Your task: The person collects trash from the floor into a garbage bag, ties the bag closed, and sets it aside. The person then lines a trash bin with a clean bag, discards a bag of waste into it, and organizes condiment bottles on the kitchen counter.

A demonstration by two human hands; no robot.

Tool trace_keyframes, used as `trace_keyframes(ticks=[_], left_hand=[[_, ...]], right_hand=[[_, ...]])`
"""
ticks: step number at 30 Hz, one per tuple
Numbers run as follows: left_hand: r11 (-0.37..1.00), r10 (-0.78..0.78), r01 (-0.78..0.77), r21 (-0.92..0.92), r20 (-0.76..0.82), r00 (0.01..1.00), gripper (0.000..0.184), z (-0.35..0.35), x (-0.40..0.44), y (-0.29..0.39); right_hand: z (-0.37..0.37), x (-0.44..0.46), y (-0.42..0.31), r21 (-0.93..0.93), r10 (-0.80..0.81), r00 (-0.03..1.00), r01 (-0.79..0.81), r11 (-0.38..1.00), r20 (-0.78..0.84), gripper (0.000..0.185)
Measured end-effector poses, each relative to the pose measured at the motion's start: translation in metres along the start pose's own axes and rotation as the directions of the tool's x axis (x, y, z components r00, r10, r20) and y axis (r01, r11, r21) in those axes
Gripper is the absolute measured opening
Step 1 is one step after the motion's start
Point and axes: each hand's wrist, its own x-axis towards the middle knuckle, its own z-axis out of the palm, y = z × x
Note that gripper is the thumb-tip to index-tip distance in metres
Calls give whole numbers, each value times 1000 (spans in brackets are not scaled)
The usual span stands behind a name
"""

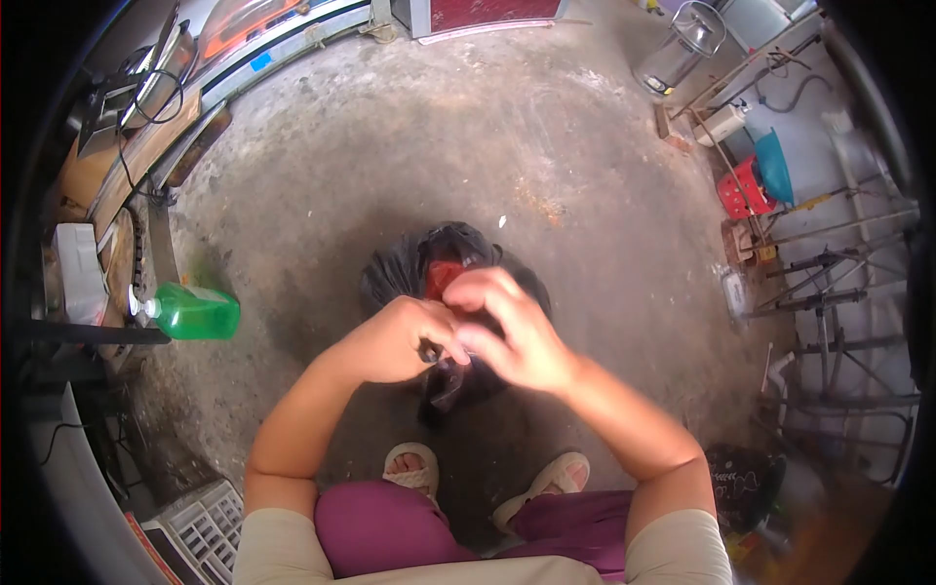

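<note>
A black plastic bag (390, 274) stands on the concrete floor in front of my feet, with something red (445, 277) showing at its top. Over the bag, my left hand (398, 340) is closed, with a small dark end poking out below its fingers. What it grips is mostly hidden. My right hand (514, 332) is right beside it, thumb and fingers curved and spread apart, slightly blurred by motion. Its fingertips come close to the left hand's fingers. A dark piece of the bag hangs below both hands.
A green pump bottle (198, 312) is at the left. Metal racks (829, 297), a red basket (745, 190) and a teal basin (774, 166) line the right. A metal container (677, 57) stands at the back right. My sandalled feet are below the bag.
</note>
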Motion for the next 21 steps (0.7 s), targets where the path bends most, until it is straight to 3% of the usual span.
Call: trace_keyframes(ticks=[1,2,3,6,8,9,11,12,13,14,17,19,21], left_hand=[[984,121,-114,140,-40,992,16,5,3,4],[859,329,-246,449,-115,937,8,11,7,4],[664,480,-245,707,-152,864,9,18,10,2],[433,691,-239,869,-149,708,10,22,13,0],[366,781,-211,906,-176,599,11,23,14,-1],[343,747,-163,925,-164,645,14,20,8,-3],[387,598,-103,916,-164,785,17,15,0,-3],[434,564,-114,894,-171,808,18,15,1,-4],[481,528,-123,868,-175,831,19,16,1,-8],[531,488,-129,838,-178,854,21,18,-1,-12],[593,441,-220,775,-85,893,26,31,-38,-43],[673,395,-186,716,-136,909,30,47,-65,-61],[744,320,-137,654,-168,932,30,58,-82,-68]], right_hand=[[2,1,5,60,88,996,-86,994,-23,29],[6,0,9,55,160,987,-159,986,-8,27],[9,-1,12,48,232,973,-232,972,7,27],[3,1,20,161,536,827,-560,813,172,29],[8,0,23,179,572,793,-606,775,211,32],[10,0,23,187,587,776,-627,756,231,35],[9,1,22,-145,327,945,-323,935,-1,29],[7,2,20,-330,149,986,-166,929,-74,27],[6,3,19,-510,-42,993,-21,860,-112,25],[0,4,21,-652,-134,987,46,757,-86,21],[-14,-22,67,-776,140,971,-239,584,-193,26],[-10,-43,92,-730,296,927,-367,577,-232,27],[0,-52,107,-743,298,929,-357,566,-220,27]])
